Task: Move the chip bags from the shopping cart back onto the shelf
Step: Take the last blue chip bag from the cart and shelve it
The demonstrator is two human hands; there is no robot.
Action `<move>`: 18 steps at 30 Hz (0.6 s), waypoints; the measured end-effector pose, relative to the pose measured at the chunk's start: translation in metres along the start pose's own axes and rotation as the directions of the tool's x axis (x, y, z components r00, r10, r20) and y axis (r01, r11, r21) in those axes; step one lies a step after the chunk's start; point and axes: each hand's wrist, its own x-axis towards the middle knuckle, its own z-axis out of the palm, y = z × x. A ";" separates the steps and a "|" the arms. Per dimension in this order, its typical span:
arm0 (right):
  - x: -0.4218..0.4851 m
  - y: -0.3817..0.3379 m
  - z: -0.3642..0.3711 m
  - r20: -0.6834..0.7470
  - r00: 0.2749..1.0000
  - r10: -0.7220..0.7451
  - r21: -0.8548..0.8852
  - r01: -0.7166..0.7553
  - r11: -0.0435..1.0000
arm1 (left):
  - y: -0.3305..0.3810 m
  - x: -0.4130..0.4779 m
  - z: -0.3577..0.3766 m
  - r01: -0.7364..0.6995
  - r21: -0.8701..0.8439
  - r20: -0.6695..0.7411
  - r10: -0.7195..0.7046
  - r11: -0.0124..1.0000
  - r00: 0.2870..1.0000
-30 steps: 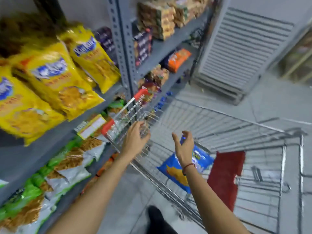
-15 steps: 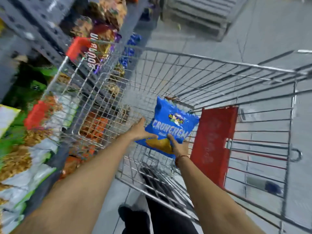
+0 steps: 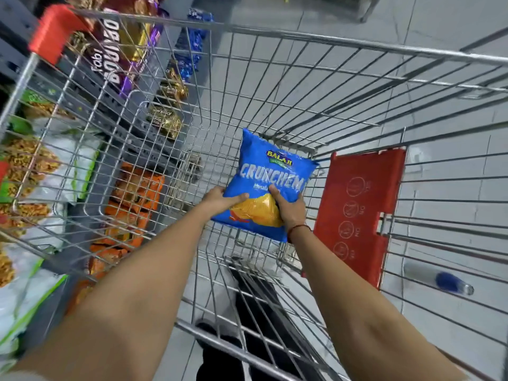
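Blue and glossy, the Crunchem chip bag [image 3: 270, 185] sits low inside the shopping cart [image 3: 275, 35], held between both hands. The left hand [image 3: 224, 199] closes its grip on the bag's lower left edge, thumb across the front; the right hand [image 3: 290, 207] clamps the lower right corner, thumb on the printed face. Both arms reach down over the cart's near rim, nearly straight. Lifting cleanly likely means raising the bag upright, clear of the wire sides and the red child-seat flap [image 3: 360, 213], then swinging left toward the shelf [image 3: 82, 213] without crushing the chips.
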 end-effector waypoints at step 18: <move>-0.183 -0.134 0.030 0.102 0.852 -0.513 -0.019 0.518 0.855 | 0.036 -0.199 -0.115 -0.375 -0.348 -0.151 0.344 0.859 0.927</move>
